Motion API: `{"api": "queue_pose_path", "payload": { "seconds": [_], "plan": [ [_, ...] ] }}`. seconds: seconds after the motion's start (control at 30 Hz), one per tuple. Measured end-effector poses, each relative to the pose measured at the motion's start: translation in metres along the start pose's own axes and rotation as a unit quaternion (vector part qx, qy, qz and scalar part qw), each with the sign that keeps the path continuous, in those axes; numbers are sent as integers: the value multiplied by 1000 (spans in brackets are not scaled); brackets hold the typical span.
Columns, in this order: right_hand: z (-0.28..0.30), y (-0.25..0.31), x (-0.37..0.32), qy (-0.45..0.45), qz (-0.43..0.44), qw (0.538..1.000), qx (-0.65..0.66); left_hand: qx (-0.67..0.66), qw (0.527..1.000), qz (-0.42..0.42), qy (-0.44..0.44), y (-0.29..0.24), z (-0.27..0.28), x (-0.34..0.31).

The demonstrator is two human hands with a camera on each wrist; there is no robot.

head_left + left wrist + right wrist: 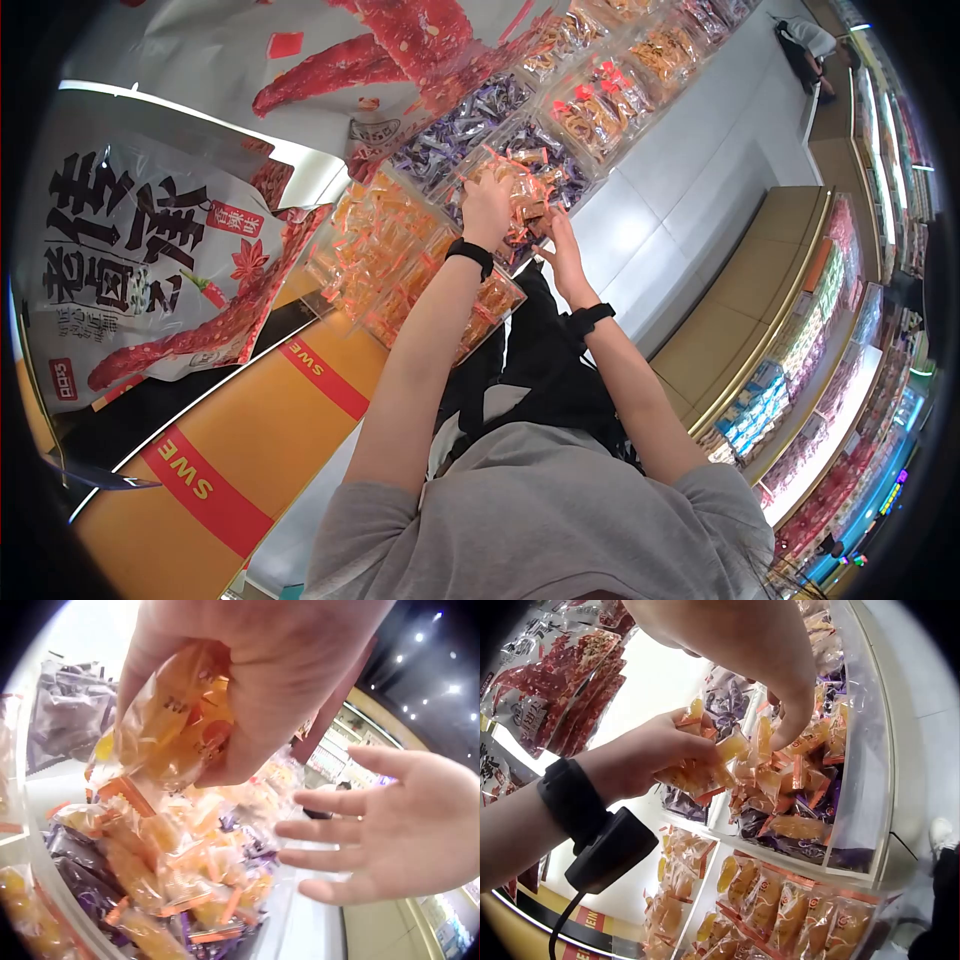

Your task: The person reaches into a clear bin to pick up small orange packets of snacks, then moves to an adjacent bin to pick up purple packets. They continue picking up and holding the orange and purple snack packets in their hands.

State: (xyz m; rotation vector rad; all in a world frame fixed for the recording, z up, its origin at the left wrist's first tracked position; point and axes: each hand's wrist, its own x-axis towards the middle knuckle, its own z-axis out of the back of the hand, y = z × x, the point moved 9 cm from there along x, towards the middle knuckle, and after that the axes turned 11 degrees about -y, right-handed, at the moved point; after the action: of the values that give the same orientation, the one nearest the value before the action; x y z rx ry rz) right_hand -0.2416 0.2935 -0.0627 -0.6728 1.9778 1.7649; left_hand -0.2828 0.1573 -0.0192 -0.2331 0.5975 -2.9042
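Note:
My left hand (487, 207) (262, 682) (664, 754) grips several clear-wrapped orange packets (176, 716) above a clear-walled bin (855, 855). Their printed wrappers show between thumb and fingers in the left wrist view. Beneath lie loose orange packets (142, 870) with orange ends, mixed with purple-wrapped ones (79, 881). My right hand (565, 252) (401, 825) (757, 652) is at the bin's right side, fingers extended and spread in the left wrist view. In the right wrist view its lower fingers overlap the packets, and whether they touch them is hidden.
Neighbouring bins hold orange packets (780, 911) and purple packets (465, 125). Large printed bags (150, 250) stand at the left, above an orange counter front (230, 440). Grey floor (640, 220) and lit shelves (800, 370) lie to the right. Another person (805, 50) is at the far upper right.

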Motion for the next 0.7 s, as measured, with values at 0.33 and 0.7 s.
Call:
{"api": "queue_pose_path", "payload": {
  "seconds": [0.33,0.7],
  "plan": [
    [-15,-14,14,3,-17,1000,-10,49,997,44,28,11,-37,20],
    [-54,-18,10,4,-46,986,162,-103,969,211,81,2,-34,24]
  ]
}}
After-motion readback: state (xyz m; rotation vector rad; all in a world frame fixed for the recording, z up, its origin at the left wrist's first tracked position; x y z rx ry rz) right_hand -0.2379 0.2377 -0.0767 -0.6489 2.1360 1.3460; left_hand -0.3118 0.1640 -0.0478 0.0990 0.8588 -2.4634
